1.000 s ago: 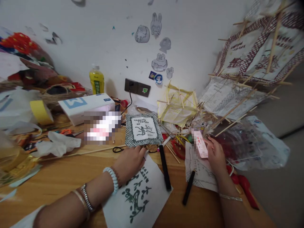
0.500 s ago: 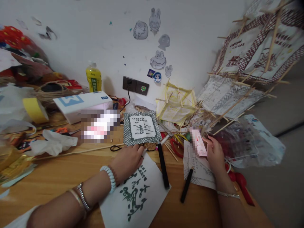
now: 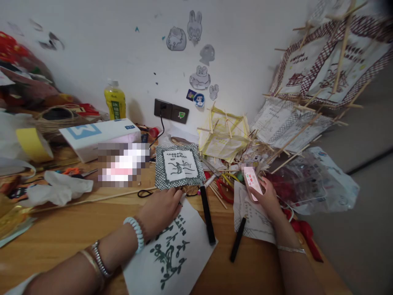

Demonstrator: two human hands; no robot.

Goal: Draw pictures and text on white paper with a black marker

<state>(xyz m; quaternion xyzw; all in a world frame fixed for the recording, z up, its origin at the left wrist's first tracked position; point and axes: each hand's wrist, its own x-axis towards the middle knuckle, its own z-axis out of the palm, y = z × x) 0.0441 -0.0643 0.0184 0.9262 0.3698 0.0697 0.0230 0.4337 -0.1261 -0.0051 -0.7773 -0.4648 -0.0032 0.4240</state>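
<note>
My left hand (image 3: pixel 161 208) lies palm down, its loosely bent fingers at the top edge of a white sheet (image 3: pixel 196 262) with a dark green plant drawing and writing. Just beyond those fingers is a square picture panel (image 3: pixel 181 167) with a green criss-cross border. My right hand (image 3: pixel 267 197) is closed around the right edge of a phone (image 3: pixel 250 179), thumb over its lit pinkish screen. Under the phone and wrist lies a second drawn sheet (image 3: pixel 256 225). A black marker (image 3: pixel 208 217) crosses the first sheet's right edge; another black marker (image 3: pixel 238 239) touches the second sheet.
Yellow paper lanterns (image 3: pixel 225 137) and a tall stick-framed paper structure (image 3: pixel 307 78) stand right. A clear plastic bag (image 3: pixel 325 182) lies below. At left are a white box (image 3: pixel 101 133), a yellow bottle (image 3: pixel 115 100), a tape roll (image 3: pixel 32 143) and a crumpled tissue (image 3: pixel 59 188). One area is pixelated.
My right thumb has moved from beside the phone's edge onto its screen. The left hand stays in place on the paper. The whole view has shifted slightly.
</note>
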